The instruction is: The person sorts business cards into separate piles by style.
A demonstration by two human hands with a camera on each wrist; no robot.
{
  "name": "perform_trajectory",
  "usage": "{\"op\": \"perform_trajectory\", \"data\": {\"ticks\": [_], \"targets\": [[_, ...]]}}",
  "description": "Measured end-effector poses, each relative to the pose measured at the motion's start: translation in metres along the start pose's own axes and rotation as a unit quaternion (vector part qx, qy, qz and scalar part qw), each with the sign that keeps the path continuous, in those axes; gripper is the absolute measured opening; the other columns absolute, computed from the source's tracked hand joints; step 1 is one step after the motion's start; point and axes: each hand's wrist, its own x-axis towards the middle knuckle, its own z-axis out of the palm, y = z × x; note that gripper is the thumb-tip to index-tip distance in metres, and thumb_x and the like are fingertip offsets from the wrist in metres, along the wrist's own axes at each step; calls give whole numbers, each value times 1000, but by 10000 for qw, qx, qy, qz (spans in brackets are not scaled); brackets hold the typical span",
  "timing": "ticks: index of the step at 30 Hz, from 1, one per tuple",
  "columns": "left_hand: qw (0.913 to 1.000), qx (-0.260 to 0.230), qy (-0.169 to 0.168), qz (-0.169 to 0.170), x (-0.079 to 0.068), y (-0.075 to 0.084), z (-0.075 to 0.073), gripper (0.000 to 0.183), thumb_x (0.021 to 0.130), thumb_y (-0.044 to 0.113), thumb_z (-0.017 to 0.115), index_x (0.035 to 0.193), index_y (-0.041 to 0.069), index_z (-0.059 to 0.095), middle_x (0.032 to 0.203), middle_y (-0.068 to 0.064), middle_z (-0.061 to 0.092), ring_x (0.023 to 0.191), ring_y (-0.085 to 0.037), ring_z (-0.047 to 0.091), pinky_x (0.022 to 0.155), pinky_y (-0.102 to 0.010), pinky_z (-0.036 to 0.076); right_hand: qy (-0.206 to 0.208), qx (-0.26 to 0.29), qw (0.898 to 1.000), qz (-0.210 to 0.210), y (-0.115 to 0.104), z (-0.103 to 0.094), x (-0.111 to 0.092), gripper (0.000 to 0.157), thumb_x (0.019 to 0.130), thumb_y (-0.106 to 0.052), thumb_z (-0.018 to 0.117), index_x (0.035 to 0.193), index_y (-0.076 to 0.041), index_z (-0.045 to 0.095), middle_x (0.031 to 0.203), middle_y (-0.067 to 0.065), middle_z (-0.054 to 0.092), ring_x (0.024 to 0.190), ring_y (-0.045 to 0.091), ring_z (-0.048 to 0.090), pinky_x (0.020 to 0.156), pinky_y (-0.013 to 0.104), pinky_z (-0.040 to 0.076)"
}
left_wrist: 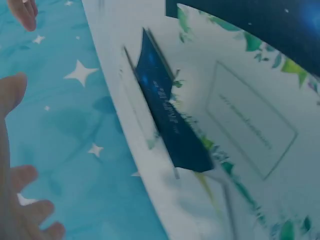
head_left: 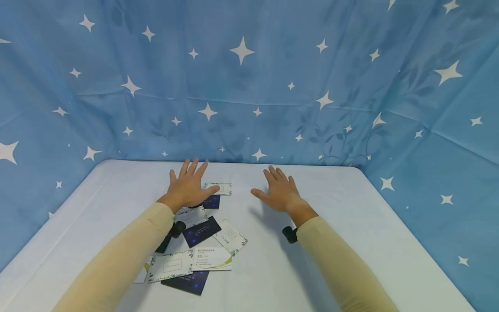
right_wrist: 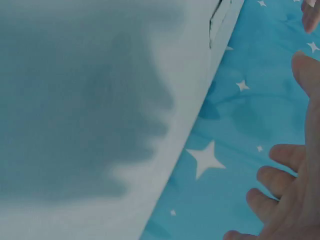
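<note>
My left hand (head_left: 186, 189) is spread over the left part of the table, fingers straight and holding nothing. Beneath and beside it lie several scattered cards, some overlapping: a dark blue card (head_left: 202, 231), a leaf-bordered white card (head_left: 170, 265), and a white card with a yellow-green curve (head_left: 212, 258). A small leaf-bordered card (head_left: 224, 189) lies by the left thumb. The left wrist view shows a dark blue card (left_wrist: 165, 110) close up, beside a leaf-edged one (left_wrist: 252, 120). My right hand (head_left: 281, 190) hovers with fingers extended, also without anything in it; its shadow falls on the tabletop.
The white table (head_left: 351, 242) reaches back to a blue curtain (head_left: 249, 86) printed with white stars, which also borders both sides. Black wrist devices show below each hand, one at the right wrist (head_left: 290, 234). The forearms cover part of the left-hand cards.
</note>
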Motion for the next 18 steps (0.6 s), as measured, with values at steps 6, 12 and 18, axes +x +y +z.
{"op": "perform_trajectory", "data": {"ticks": [6, 12, 18], "targets": [[9979, -456, 366, 278, 11, -7, 10, 85, 92, 53, 67, 155, 7, 36, 162, -20, 23, 146, -43, 20, 112, -65, 16, 223, 348, 9991, -113, -12, 18, 18, 85, 94, -60, 58, 157, -9, 33, 163, 10, 25, 149, 32, 22, 115, 56, 20], [9951, -911, 92, 370, 22, -17, 24, 77, 87, 37, 80, 150, 9, 47, 154, -17, 40, 141, -42, 33, 110, -58, 28, 83, 822, 9963, -230, -25, 39, 36, 81, 90, -51, 71, 154, -12, 41, 159, 7, 35, 145, 30, 31, 115, 47, 26], [9952, -886, -426, 18, 30, -26, 30, 72, 87, 32, 80, 149, 12, 49, 149, -15, 48, 137, -42, 39, 107, -60, 32, -258, 1135, 9929, -253, -36, 50, 51, 75, 90, -43, 74, 152, -12, 44, 156, 7, 40, 144, 28, 34, 115, 43, 25]]}}
